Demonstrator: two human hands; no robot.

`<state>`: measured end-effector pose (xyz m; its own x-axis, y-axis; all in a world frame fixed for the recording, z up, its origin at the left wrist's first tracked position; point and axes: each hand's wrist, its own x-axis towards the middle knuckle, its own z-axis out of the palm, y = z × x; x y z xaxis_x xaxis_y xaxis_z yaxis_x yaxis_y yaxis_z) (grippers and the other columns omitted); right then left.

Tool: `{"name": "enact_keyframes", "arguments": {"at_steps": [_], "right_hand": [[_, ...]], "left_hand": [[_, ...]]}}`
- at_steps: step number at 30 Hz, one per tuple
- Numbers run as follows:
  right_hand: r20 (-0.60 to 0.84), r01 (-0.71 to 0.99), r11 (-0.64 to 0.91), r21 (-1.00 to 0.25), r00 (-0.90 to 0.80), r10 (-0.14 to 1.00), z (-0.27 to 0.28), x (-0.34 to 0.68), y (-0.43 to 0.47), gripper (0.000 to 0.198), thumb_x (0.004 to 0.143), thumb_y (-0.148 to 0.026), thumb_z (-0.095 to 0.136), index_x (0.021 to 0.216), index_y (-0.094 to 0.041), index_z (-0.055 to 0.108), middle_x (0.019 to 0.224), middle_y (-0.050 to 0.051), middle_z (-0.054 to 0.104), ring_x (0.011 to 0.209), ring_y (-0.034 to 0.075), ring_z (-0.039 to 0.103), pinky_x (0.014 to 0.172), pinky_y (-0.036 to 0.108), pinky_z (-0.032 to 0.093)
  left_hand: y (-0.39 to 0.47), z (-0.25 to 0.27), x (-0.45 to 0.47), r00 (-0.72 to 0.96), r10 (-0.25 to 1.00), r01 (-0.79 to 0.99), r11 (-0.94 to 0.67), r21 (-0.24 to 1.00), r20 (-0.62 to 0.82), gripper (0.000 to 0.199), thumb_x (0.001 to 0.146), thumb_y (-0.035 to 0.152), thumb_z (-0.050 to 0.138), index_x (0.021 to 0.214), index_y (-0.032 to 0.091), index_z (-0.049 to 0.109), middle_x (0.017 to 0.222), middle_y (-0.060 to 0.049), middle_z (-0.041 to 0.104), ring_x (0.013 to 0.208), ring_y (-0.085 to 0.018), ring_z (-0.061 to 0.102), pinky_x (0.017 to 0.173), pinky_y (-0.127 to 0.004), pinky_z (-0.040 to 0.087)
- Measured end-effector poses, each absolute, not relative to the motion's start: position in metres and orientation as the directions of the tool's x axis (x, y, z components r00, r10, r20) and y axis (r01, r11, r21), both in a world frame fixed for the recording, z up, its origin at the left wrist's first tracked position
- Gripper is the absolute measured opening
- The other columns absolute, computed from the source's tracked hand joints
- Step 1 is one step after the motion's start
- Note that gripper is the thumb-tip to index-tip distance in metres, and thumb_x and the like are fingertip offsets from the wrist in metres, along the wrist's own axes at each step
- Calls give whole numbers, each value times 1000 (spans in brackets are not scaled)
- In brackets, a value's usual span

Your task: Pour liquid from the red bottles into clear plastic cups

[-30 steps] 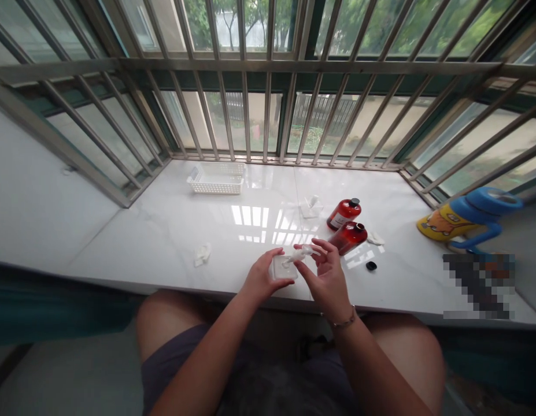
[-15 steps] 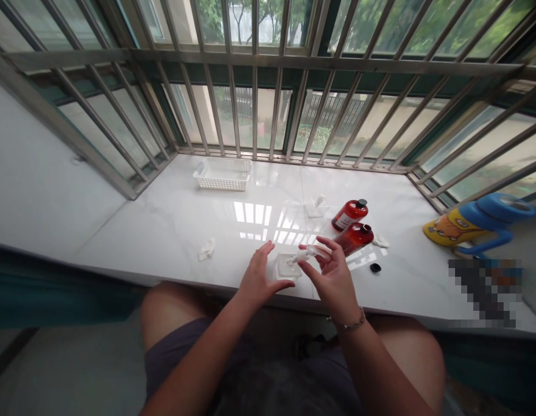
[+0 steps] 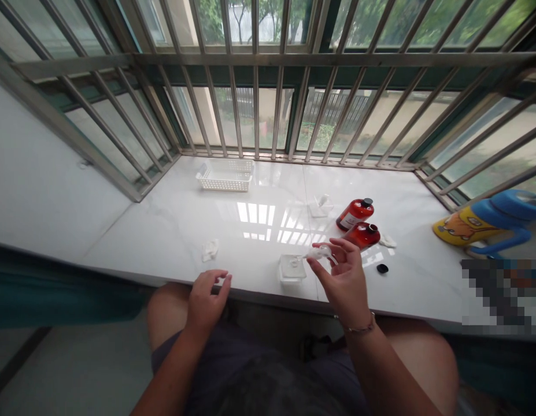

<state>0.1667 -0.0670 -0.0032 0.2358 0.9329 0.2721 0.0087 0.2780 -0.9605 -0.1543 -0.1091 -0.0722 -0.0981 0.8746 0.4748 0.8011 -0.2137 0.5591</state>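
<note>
My right hand [image 3: 343, 277] pinches a small white and clear pump head [image 3: 320, 253] between thumb and fingers. It is just right of a clear square bottle [image 3: 292, 271] that stands near the counter's front edge. Whether the pump's tip touches the bottle's top I cannot tell. Out to the left, my left hand [image 3: 208, 297] is open over the counter edge, fingers loosely bent and holding nothing. A crumpled white tissue [image 3: 210, 250] lies just beyond it. Behind my right hand, a red bottle without a cap [image 3: 363, 234] is partly hidden by the fingers.
Beside it stands a red bottle with a dark cap [image 3: 355, 214]. A black cap [image 3: 382, 269] and another tissue [image 3: 388, 240] lie to the right. Farther back are a clear pump bottle [image 3: 320, 206] and a white basket [image 3: 225, 184]. A blue-yellow flask [image 3: 462, 225] is far right.
My left hand has left the clear square bottle's side and moved left towards me. My right hand, still holding the pump head, has shifted slightly right.
</note>
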Motion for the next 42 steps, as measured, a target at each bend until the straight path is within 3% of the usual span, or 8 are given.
{"name": "enact_keyframes", "arguments": {"at_steps": [2, 6, 11, 15, 20, 25, 34, 42], "right_hand": [[321, 28, 323, -946, 230, 919, 1, 157, -70, 56, 86, -30, 89, 130, -30, 54, 122, 8, 75, 120, 27, 74, 110, 53, 58], [386, 28, 385, -922, 81, 919, 2, 116, -69, 52, 90, -27, 85, 132, -32, 55, 124, 7, 73, 119, 25, 73, 105, 47, 61], [253, -136, 253, -958, 15, 967, -15, 30, -36, 50, 89, -37, 83, 128, -29, 53, 120, 6, 74, 115, 22, 73, 106, 44, 61], [28, -102, 22, -995, -64, 998, -41, -33, -1, 51, 88, -40, 76, 126, -27, 45, 118, 5, 73, 89, 16, 74, 90, 38, 65], [-5, 36, 0, -999, -140, 990, -66, -69, 21, 52, 80, -33, 79, 123, -25, 51, 106, 1, 74, 74, 16, 69, 79, 38, 61], [68, 181, 106, -978, -202, 977, -79, -67, 25, 46, 80, -24, 80, 120, -27, 56, 106, 0, 76, 93, 21, 71, 94, 43, 57], [284, 298, 342, -891, -222, 933, -64, -55, 16, 30, 87, -16, 75, 115, -25, 67, 122, 9, 73, 128, 30, 57, 116, 51, 46], [446, 243, 556, -795, -387, 807, -52, 10, -65, 7, 103, -26, 66, 103, -29, 73, 97, 4, 78, 94, 24, 71, 90, 40, 57]], "left_hand": [[-118, -75, -182, -177, 882, 845, -91, 527, 437, 23, 104, 42, 63, 95, 22, 73, 82, -1, 72, 74, -20, 66, 76, -32, 54], [-139, -92, -230, -207, 880, 922, 29, 386, 428, 33, 105, 44, 58, 86, 22, 73, 73, -1, 69, 67, -19, 62, 70, -30, 47], [-153, -118, -251, -218, 923, 970, 170, 171, 318, 44, 103, 44, 52, 68, 22, 68, 62, -5, 64, 66, -20, 60, 67, -30, 40], [-145, -125, -248, -353, 935, 921, 343, 184, 26, 42, 105, 43, 47, 80, 21, 72, 80, -7, 78, 70, -20, 64, 64, -29, 35], [-138, -129, -253, -348, 937, 919, 347, 185, -28, 41, 106, 44, 48, 85, 21, 75, 85, -7, 80, 72, -21, 66, 62, -30, 32], [-138, -132, -257, -349, 937, 921, 349, 172, -33, 43, 107, 45, 46, 84, 22, 75, 82, -7, 78, 72, -23, 68, 62, -31, 32], [-135, -132, -256, -345, 937, 923, 351, 156, -65, 45, 107, 47, 43, 92, 23, 78, 91, -8, 82, 78, -26, 72, 64, -32, 35], [-132, -134, -260, -326, 941, 933, 336, 127, -94, 47, 106, 51, 42, 98, 25, 80, 95, -8, 84, 80, -28, 74, 64, -32, 39]]}}
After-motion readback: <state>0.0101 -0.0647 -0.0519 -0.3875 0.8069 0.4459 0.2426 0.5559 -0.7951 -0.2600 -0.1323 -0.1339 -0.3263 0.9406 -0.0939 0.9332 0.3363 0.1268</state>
